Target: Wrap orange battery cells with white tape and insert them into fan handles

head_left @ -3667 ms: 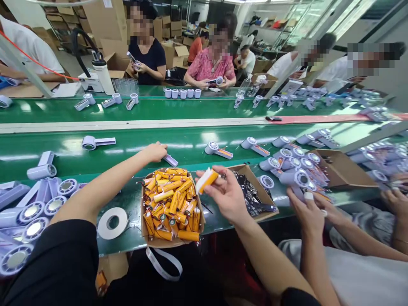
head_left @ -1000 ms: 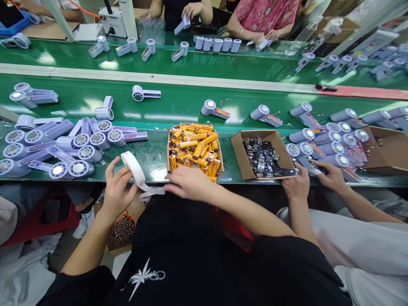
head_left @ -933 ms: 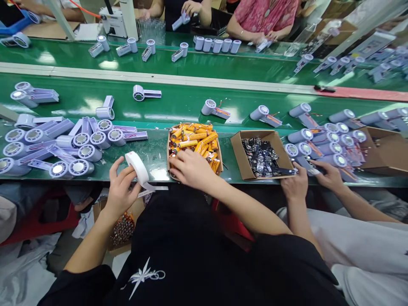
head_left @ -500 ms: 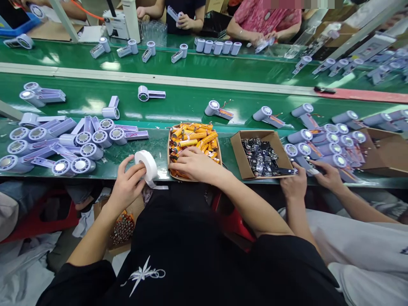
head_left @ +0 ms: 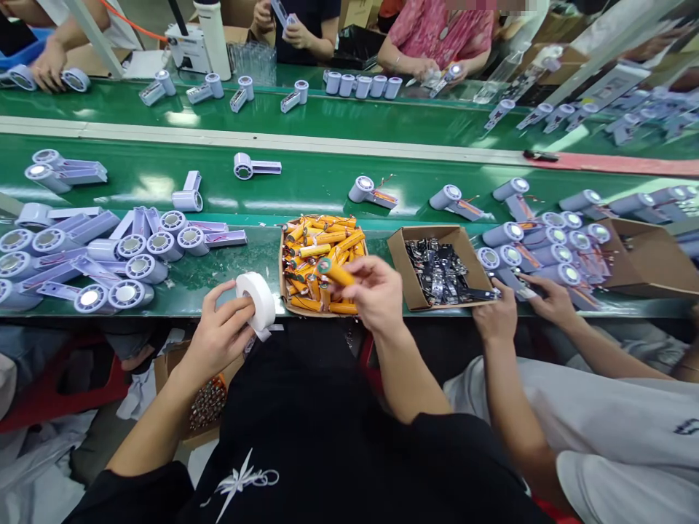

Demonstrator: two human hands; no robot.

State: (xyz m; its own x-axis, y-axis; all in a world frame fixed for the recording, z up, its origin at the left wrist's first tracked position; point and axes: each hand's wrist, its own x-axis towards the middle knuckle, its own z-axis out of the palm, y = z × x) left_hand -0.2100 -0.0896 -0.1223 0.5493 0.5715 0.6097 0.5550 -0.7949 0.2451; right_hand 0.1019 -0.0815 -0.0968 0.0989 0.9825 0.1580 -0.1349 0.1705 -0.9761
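My left hand (head_left: 219, 331) holds a roll of white tape (head_left: 264, 302) at the bench's front edge, its fingers in the roll's hole and a short tape end hanging loose. Between the fingertips of my right hand (head_left: 378, 292) is an orange battery (head_left: 339, 274), slightly blurred, above the right part of a cardboard box (head_left: 284, 285). Many orange batteries (head_left: 314, 249) with thin wires fill that box.
Purple fan bodies (head_left: 131, 292) lie piled on the left. Right of the batteries stands a box (head_left: 404, 273) of small black parts. A co-worker's hands (head_left: 498, 314) hold a part beside more fan bodies. Green belts (head_left: 306, 191) run behind; people sit across them.
My right hand has risen out of the battery box and moved right, now with one orange battery in its fingers. My left hand still holds the tape roll, in nearly the same place.
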